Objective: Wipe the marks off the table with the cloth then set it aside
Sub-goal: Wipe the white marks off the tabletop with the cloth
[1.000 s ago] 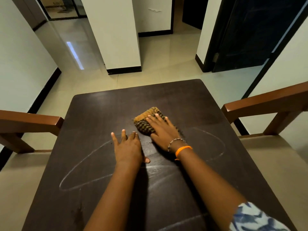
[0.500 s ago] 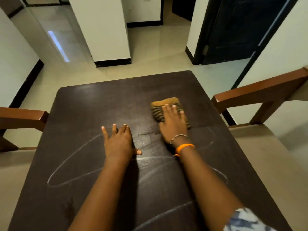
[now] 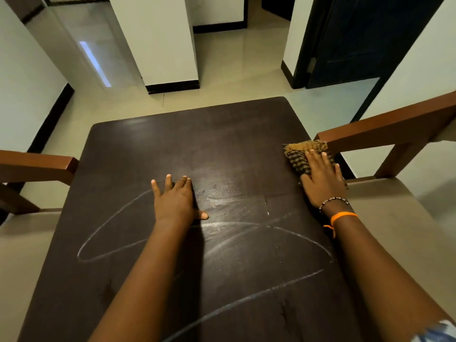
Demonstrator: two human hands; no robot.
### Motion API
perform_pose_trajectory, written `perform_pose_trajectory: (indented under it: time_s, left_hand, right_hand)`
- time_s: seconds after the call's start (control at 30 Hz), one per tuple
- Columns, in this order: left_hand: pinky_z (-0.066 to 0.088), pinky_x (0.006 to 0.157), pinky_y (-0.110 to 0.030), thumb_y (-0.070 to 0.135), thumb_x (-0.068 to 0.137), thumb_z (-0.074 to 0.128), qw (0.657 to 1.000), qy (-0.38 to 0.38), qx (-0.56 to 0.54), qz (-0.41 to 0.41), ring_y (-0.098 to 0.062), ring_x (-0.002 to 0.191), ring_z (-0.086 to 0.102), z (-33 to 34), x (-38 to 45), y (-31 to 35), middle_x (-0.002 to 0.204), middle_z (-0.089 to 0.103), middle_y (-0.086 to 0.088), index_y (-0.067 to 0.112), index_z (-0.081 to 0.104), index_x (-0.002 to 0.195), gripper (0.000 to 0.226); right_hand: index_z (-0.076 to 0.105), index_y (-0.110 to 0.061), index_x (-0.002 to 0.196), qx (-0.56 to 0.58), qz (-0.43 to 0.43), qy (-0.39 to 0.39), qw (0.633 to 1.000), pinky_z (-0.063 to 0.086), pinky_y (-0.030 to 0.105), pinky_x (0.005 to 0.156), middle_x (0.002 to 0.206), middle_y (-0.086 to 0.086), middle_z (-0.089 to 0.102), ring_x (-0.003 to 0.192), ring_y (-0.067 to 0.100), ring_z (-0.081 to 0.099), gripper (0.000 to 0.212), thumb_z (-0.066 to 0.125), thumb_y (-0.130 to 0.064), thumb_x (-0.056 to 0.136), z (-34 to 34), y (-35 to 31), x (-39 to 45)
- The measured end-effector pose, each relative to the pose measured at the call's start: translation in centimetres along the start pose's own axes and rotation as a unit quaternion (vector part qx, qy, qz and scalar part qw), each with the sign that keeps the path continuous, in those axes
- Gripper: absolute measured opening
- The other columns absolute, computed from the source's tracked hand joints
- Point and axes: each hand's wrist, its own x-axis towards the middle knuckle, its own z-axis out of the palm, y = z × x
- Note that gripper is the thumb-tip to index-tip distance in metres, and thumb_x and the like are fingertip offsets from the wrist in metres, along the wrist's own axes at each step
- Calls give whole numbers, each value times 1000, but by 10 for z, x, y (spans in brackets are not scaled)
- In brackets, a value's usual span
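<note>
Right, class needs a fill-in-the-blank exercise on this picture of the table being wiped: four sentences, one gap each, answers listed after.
1. The right hand presses a striped ____ flat against the table.
2. The cloth lies at the table's ____ edge, close to a wooden chair arm.
3. The left hand rests flat with its fingers ____ on the tabletop.
4. White ____ marks loop across the near part of the table.

Answers: cloth; right; spread; chalk
</note>
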Motion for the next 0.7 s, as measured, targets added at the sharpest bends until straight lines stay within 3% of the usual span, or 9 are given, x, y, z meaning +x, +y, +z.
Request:
perform_pose_trajectory:
  time_s: [0.13,0.3,0.43,0.6,0.7]
  left_hand:
    - [-8,113,-57,56,74,64,1000,10,-14,6,-31,146,-4,2,2,-1,158,15,-4,12,13,148,100]
    - [-11,112,-57,55,75,63,991,55,-122,22,-29,145,-16,13,-18,-24,160,4,1,16,7,150,101]
    - [-10,112,-57,48,77,65,982,95,-158,-44,-29,144,-19,19,-47,-83,160,-2,0,16,4,150,100]
    - [-4,114,-57,55,71,68,983,15,-123,-136,-30,145,-12,1,-55,-165,160,0,-3,13,6,150,109]
    - [5,116,-57,49,72,72,983,-53,-77,-159,-32,145,10,0,-63,-195,155,23,-11,11,29,142,91]
  right_hand:
    - [18,-13,148,-14,14,14,1000,2,47,119,158,6,14,147,24,6,63,44,-25,92,19,-45,-11]
    - [14,-16,148,3,-121,-29,992,-1,47,117,159,1,9,147,21,1,66,43,-29,91,64,-170,-48]
    - [15,-16,148,9,-241,-97,966,-1,45,117,159,0,11,147,20,1,64,42,-28,92,93,-248,-78]
    - [18,-22,148,2,-308,-118,944,2,40,118,159,-5,12,147,14,5,67,29,-34,83,85,-232,-83]
    - [20,-22,147,2,-238,-81,968,6,39,117,158,-3,14,147,15,7,73,26,-35,76,72,-189,-69]
